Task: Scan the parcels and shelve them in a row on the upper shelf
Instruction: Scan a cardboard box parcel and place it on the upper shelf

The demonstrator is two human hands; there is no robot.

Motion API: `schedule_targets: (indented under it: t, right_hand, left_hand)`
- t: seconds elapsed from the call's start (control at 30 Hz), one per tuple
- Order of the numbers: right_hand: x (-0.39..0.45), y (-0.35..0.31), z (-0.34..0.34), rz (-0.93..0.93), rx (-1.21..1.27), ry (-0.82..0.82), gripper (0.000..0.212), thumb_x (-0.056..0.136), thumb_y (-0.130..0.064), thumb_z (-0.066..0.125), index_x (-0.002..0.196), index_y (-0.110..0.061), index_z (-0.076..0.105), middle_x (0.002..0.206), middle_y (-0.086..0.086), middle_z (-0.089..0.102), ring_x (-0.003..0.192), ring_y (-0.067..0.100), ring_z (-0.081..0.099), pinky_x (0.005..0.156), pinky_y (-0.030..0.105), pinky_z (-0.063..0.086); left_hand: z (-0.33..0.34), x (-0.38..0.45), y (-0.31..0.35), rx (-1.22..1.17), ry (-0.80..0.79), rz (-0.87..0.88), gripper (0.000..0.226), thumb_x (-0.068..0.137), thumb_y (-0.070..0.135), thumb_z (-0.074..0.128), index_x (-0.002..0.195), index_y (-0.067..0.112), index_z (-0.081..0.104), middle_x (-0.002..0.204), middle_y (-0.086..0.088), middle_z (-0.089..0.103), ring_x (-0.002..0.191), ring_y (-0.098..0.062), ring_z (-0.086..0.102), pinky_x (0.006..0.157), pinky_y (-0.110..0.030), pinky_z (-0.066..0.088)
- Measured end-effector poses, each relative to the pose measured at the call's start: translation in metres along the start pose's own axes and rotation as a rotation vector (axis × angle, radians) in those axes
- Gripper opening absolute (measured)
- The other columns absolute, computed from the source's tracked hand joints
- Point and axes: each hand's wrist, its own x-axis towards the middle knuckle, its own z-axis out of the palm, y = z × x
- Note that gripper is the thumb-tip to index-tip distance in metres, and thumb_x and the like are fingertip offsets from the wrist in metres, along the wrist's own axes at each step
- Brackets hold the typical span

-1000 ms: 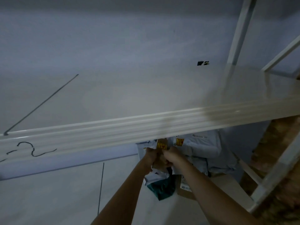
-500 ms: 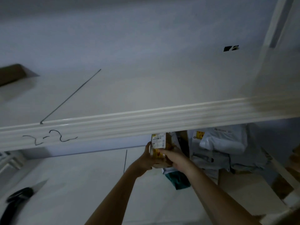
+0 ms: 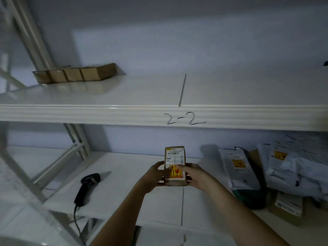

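head view: a small brown parcel [image 3: 174, 166] is held upright at the lower centre of the frame, above the lower shelf [image 3: 124, 183]. a white label with a barcode is seen on its upper half and a yellow sticker with red marks on its lower half. the parcel is gripped from both sides: the left hand [image 3: 154, 176] is wrapped around its left edge, and the right hand [image 3: 197, 176] is closed on its right edge, with fingers laid across the yellow sticker. both forearms are seen rising from the bottom edge of the frame.

to the lower left of the parcel, a black handheld scanner [image 3: 87, 187] is laid on the lower shelf, well apart from the hands, with its cable [image 3: 77, 222] trailing down off the front. at the right of the frame, a heap of grey and white mailer bags [image 3: 284, 167] with yellow stickers is piled on the same shelf, together with a brown box [image 3: 287, 208] and something dark green [image 3: 252, 196] underneath.

above the parcel, the front lip of the upper shelf [image 3: 106, 114] is crossed by the handwritten mark "2-2" [image 3: 184, 118]. on that shelf, at the upper left of the frame, a row of brown cardboard boxes [image 3: 74, 73] is set side by side, touching one another. a white diagonal brace [image 3: 60, 166] of the rack is seen at the left, and a pale wall [image 3: 177, 41] is seen behind.
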Motion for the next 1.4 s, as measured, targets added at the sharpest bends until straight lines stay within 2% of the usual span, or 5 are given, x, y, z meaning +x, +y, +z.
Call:
schedule_targets:
  t: [0.73,0.83,0.93,1.13,1.4]
  right_hand:
    - [0.116,0.019,0.271,0.063,-0.144,-0.078,0.041,0.085,-0.02,0.078,0.125,-0.016,0.067,0.11,0.007,0.076,0.103,0.025,0.073,0.094,0.045,0.057]
    - [0.149,0.019,0.283,0.095,-0.141,-0.095,0.04,0.086,-0.018,0.077,0.125,-0.014,0.067,0.107,0.007,0.077,0.1,0.025,0.074,0.094,0.045,0.057]
    - [0.177,0.022,0.292,0.14,-0.122,-0.087,0.043,0.085,-0.015,0.078,0.126,-0.011,0.066,0.106,0.009,0.077,0.098,0.027,0.075,0.094,0.047,0.057]
    - [0.209,0.03,0.304,0.19,-0.114,-0.061,0.041,0.086,-0.012,0.076,0.126,-0.01,0.065,0.109,0.013,0.076,0.098,0.028,0.074,0.093,0.05,0.057]
    - [0.199,0.034,0.317,0.219,-0.111,0.062,0.038,0.088,-0.014,0.074,0.125,-0.009,0.065,0.103,0.011,0.077,0.088,0.023,0.074,0.063,0.033,0.06]
  left_hand:
    - [-0.28,-0.025,-0.07,0.0,0.267,-0.093,0.031,0.093,0.015,0.06,0.125,0.015,0.059,0.106,-0.01,0.068,0.094,-0.026,0.067,0.079,-0.038,0.058]
    - [-0.311,-0.005,-0.079,0.119,0.455,-0.159,0.04,0.088,0.013,0.061,0.128,0.015,0.055,0.107,-0.016,0.065,0.082,-0.027,0.062,0.069,-0.038,0.055]
    - [-0.347,0.012,-0.102,0.202,0.616,-0.307,0.062,0.081,0.019,0.069,0.135,0.006,0.041,0.123,-0.023,0.056,0.106,-0.036,0.061,0.09,-0.039,0.053]
    - [-0.385,0.042,-0.144,0.414,0.487,-0.651,0.086,0.087,0.034,0.067,0.15,-0.001,0.019,0.149,-0.022,0.036,0.133,-0.036,0.045,0.106,-0.042,0.044]
    - [-0.398,0.055,-0.164,0.476,0.297,-0.58,0.061,0.088,0.025,0.067,0.136,-0.002,0.042,0.133,-0.02,0.052,0.12,-0.032,0.055,0.1,-0.039,0.05]
